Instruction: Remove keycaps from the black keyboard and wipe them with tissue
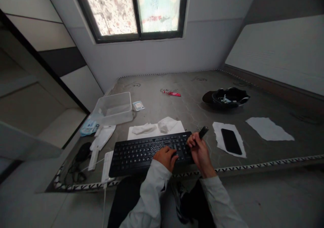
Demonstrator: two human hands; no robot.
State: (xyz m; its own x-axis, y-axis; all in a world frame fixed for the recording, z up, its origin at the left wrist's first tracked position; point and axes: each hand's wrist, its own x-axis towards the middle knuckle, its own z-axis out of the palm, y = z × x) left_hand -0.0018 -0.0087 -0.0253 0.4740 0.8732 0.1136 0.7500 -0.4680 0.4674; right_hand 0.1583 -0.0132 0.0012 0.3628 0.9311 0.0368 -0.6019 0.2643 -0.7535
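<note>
A black keyboard [149,153] lies slightly slanted near the front edge of the covered surface. My left hand [165,157] rests on its right part, fingers bent over the keys and thumb apart, with no object seen in it. At the keyboard's right end, my right hand [199,150] is closed around a short black stick-like tool [203,131]. One end of the tool sticks out above the fist, up and to the right. Its lower end is hidden by the hand, so its exact kind cannot be made out. Crumpled white tissues [167,124] lie behind the keyboard on a white sheet [181,128].
Right of the keyboard, a phone [231,141] lies on a white cloth, near another white sheet [269,128]. A black cap [225,98] sits farther back. Leftward are a clear plastic bin [113,108], a small packet [138,105], a white power strip [107,165] and a dark mouse [84,151].
</note>
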